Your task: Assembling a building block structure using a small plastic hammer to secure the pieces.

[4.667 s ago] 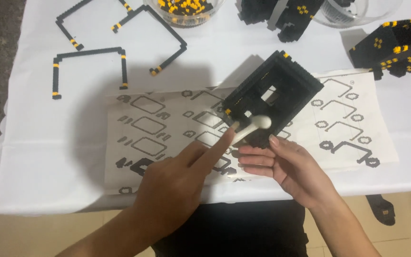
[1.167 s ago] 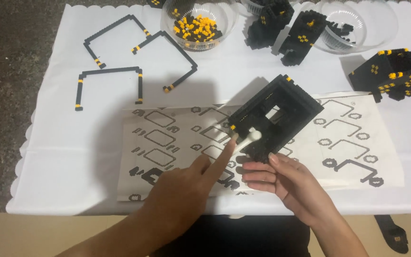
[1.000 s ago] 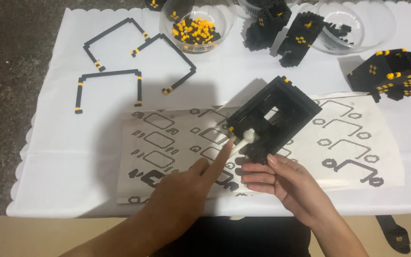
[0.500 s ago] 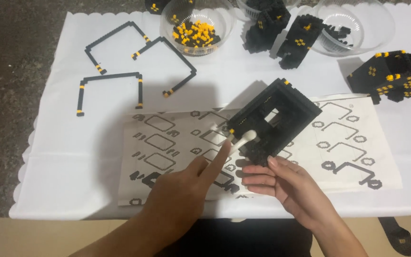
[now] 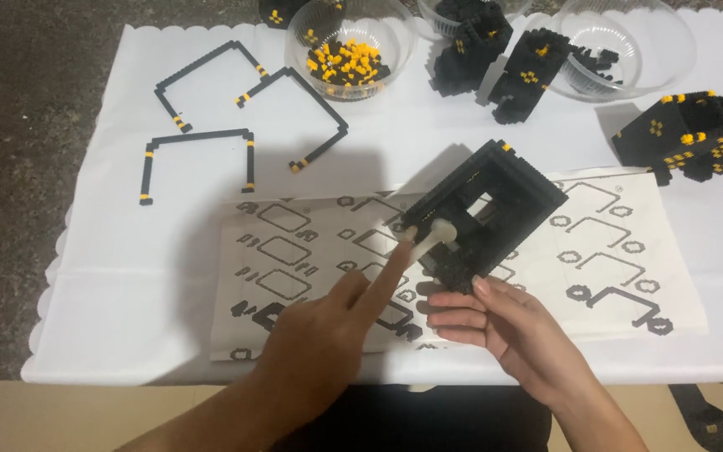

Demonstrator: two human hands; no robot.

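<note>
Right now my right hand (image 5: 512,331) pinches the black block frame (image 5: 483,213) over the sheet (image 5: 612,276); left hand (image 5: 328,343), forefinger out, presses a white tool (image 5: 438,234) against it. Pushing hard could pop bricks loose.

Left forefinger (image 5: 387,272) outstretched, right fingers (image 5: 453,316) curled

the top edge is cutting off the three clear bowls (image 5: 629,38) and a small black piece (image 5: 282,10). the left hand (image 5: 320,343) is hiding part of the instruction sheet (image 5: 629,276). the white tool's (image 5: 433,236) tip is disappearing inside the black block frame (image 5: 504,188).
</note>
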